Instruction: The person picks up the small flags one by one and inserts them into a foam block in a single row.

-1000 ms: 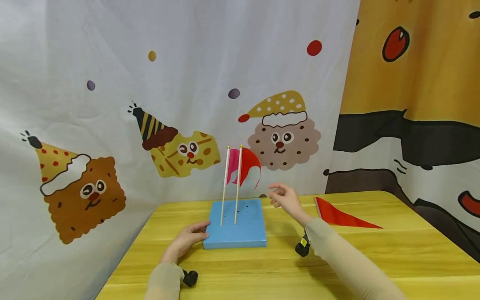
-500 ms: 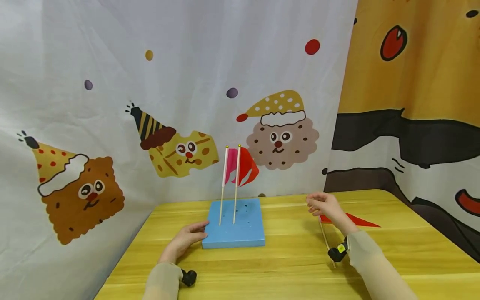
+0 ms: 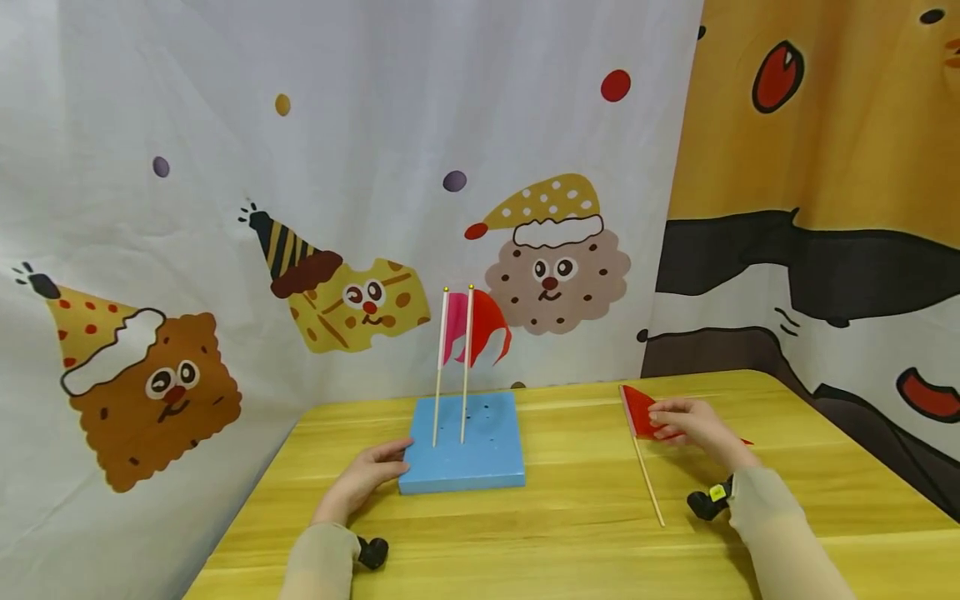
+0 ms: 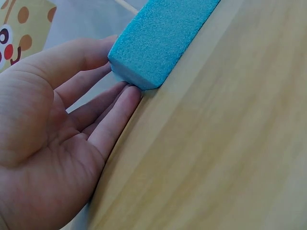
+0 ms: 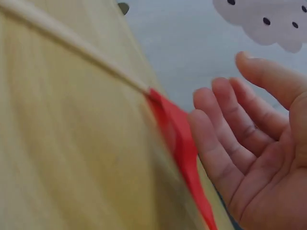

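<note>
A blue foam block [image 3: 480, 458] with small holes lies on the table, with two flags on thin sticks upright in it: a pink flag [image 3: 455, 317] and a red flag [image 3: 487, 325]. My left hand [image 3: 367, 475] touches the block's left edge; in the left wrist view, relaxed fingers [image 4: 112, 120] meet its corner [image 4: 144, 62]. To the right, another red flag [image 3: 640, 410] lies flat, its bare wooden stick [image 3: 648, 483] toward me. My right hand [image 3: 693, 425] is over its cloth, fingers loosely bent and holding nothing; the right wrist view shows them beside the red cloth [image 5: 180, 139].
The yellow wood-grain table [image 3: 555, 533] carries the block and the loose flag. Behind it hangs a white curtain [image 3: 360, 150] printed with cartoon snacks. A patterned orange and black curtain [image 3: 825, 167] covers the right side.
My right hand has moved rightward from beside the block and lowered over the loose red flag. My left hand stays at the block's edge. The head view has shifted slightly.
</note>
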`<state>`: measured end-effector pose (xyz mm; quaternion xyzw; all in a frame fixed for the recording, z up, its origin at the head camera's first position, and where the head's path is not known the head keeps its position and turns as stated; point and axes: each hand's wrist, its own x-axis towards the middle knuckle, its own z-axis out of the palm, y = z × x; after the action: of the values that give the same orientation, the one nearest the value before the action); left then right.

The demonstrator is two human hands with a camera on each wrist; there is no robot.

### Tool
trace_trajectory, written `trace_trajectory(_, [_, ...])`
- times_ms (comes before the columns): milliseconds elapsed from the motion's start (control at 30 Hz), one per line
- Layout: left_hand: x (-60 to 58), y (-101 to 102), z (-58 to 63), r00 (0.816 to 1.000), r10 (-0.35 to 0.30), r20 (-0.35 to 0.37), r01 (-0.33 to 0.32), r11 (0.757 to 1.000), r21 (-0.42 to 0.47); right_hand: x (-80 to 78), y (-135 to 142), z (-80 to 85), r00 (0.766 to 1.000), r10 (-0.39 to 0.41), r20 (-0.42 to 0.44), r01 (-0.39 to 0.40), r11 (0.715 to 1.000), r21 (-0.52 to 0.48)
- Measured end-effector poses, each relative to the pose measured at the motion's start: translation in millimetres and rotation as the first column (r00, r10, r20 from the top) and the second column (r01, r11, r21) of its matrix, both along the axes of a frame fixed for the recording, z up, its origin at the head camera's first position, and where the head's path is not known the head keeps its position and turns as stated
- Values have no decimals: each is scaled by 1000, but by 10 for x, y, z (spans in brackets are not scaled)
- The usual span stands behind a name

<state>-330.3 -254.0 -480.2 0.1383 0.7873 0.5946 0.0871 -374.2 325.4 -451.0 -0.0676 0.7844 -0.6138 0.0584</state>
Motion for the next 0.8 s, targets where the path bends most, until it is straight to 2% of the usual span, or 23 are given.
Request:
trace_trajectory(100, [-4,4,2,1000,3,0,-3,1000,-7,6,40,-59,996,57,64,-57,998,-1])
trace_trajectory(167, [-9,5,-2,1000,3,1,-3,1000,-14,18,35,-84,991,78,106,-82,996,34])
trace_trajectory(267, [-13,0,-9,1000,-5,-2,5,1000,-23,44,-5,-117,986,75,148,-89,991,95])
trace_trajectory(367, [-15,-12,-18,1000,-10,-8,10,999,-34,79,-71,-127,986,39,161,-61,989,132])
trace_trajectory(600, [-27,-12,-31,1000,-11,-15,10,999,-42,127,-211,-126,992,-16,125,-9,980,198])
trace_trajectory(700, [-45,-17,-51,1000,0,-2,0,1000,-29,121,-283,-132,991,-69,115,38,967,253])
trace_trajectory(800, [-51,-17,-54,1000,5,17,-5,1000,-11,122,-354,-134,988,-126,89,90,939,331])
